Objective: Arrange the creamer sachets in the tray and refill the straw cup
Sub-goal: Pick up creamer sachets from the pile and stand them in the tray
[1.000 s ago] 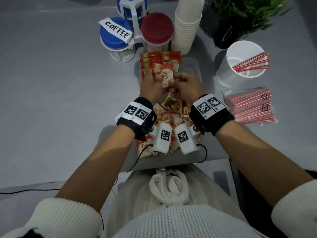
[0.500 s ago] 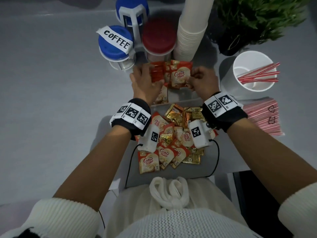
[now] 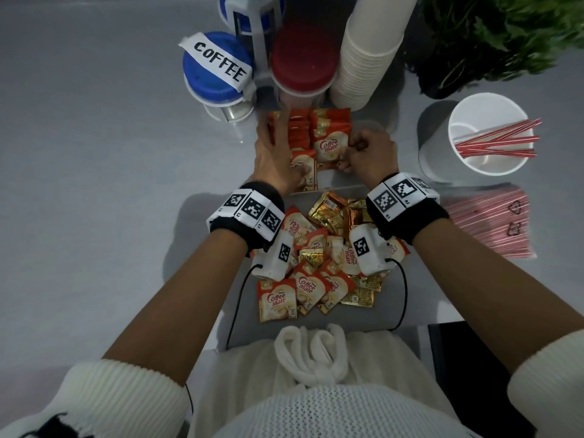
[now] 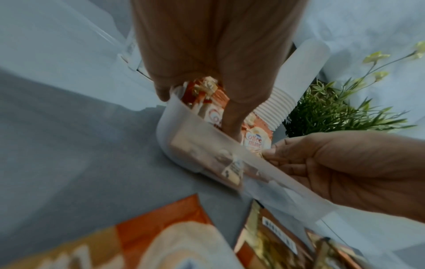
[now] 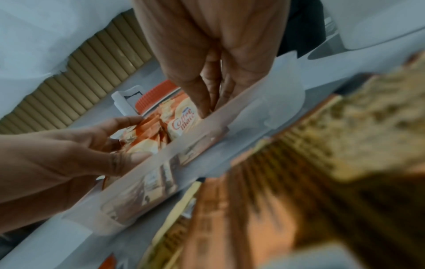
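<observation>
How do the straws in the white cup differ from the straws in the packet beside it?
The straws in the cup are few, loose and lean across the white cup; the straws in the packet are many, wrapped in clear plastic and lie flat on the table. Both are thin with red and white stripes.

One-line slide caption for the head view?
Both hands, left and right, set Coffee-mate sachets upright in the clear tray; more sachets lie loose.

You are at a self-serve coffee station: a grey counter (image 3: 94, 184) with a jar labelled COFFEE (image 3: 218, 69) at upper centre, stacked paper cups (image 3: 368, 52) beside it, and a cup of stirrer straws (image 3: 488, 134) at right.
</observation>
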`<state>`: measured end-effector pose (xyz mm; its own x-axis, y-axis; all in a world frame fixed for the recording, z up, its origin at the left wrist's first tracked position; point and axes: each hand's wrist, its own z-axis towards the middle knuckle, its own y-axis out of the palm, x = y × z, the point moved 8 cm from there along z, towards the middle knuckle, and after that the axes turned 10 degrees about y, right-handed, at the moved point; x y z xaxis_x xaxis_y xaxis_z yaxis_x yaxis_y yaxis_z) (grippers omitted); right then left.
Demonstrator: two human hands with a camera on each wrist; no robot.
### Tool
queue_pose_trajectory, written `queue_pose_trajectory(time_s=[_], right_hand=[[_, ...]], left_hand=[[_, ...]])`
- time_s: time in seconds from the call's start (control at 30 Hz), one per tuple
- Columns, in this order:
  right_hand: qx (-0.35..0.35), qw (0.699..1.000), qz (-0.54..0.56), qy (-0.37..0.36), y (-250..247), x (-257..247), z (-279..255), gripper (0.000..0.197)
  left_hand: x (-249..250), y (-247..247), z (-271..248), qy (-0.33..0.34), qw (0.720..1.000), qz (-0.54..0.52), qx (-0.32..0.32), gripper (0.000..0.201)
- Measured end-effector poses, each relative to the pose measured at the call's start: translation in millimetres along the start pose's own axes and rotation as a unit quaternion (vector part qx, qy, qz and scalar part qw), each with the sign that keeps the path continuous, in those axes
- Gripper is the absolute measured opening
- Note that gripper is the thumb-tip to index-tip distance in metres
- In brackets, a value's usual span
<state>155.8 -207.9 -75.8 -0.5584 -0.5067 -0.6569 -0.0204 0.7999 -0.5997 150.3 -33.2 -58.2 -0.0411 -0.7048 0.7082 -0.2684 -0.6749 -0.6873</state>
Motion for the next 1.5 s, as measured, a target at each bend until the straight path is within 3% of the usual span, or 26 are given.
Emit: queue_pose_trajectory(time_s=[0.1, 0.2, 0.3, 0.37, 0.43, 0.6, 0.7, 0.83, 0.97, 1.1, 1.23, 1.4, 1.5], right_hand=[[0.02, 1.0, 0.012, -0.002, -2.1, -1.1, -3.5, 0.021], [0.017, 1.0, 0.022, 0.002, 2.8, -1.3, -7.5, 0.027], [0.03, 0.999, -0.012, 0.007, 0.8, -5.7, -14.1, 0.008], [0.044, 0.999, 0.003, 0.022, -5.1, -3.8, -14.7, 0.028], [0.033, 0.999, 0.032, 0.027, -4.7, -5.3, -17.2, 0.034], [-0.086, 0.993, 0.076, 0.0, 31.3, -14.4, -26.3, 0.06], [-0.099, 0.992, 0.072, 0.004, 33.0, -12.6, -24.7, 0.059], [-0.053, 0.998, 0.035, 0.001, 8.1, -17.6, -32.5, 0.046], [0.002, 0.997, 0.022, -0.081, -17.1, -33.2, -58.2, 0.047], [0.022, 0.99, -0.033, -0.133, -13.0, -40.0, -74.2, 0.031], [-0.069, 0.976, -0.116, -0.17, 24.6, -32.0, -93.5, 0.016], [-0.137, 0.92, -0.323, -0.172, 66.1, -10.3, -118.0, 0.026], [-0.126, 0.915, -0.348, -0.158, 70.6, -4.6, -123.6, 0.045]], left_hand=[[-0.4, -0.3, 1.4, 0.01, 1.0, 0.003, -0.003, 0.096], [0.2, -0.2, 2.3, 0.016, 1.0, 0.004, -0.006, 0.096], [-0.1, -1.3, 1.9, 0.015, 1.0, -0.001, -0.006, 0.095], [0.6, -1.8, 1.4, 0.018, 1.0, -0.002, -0.005, 0.094], [1.7, -1.1, 1.2, 0.021, 1.0, -0.003, -0.005, 0.093], [4.4, -0.5, 0.4, 0.029, 1.0, 0.003, 0.005, 0.091], [5.2, -2.5, -1.1, 0.032, 0.999, -0.003, 0.006, 0.091], [7.6, -9.8, -6.4, 0.042, 0.999, -0.012, 0.011, 0.092], [6.9, -23.9, -21.3, 0.036, 0.997, -0.035, 0.054, 0.088], [-1.8, -32.9, -41.5, 0.003, 0.994, -0.052, 0.093, 0.066], [-13.7, -32.4, -65.1, -0.035, 0.994, -0.031, 0.094, 0.045], [-36.9, -5.6, -89.1, -0.099, 0.995, 0.022, -0.01, 0.03], [-37.2, 13.5, -98.1, -0.092, 0.994, 0.042, -0.048, 0.031]])
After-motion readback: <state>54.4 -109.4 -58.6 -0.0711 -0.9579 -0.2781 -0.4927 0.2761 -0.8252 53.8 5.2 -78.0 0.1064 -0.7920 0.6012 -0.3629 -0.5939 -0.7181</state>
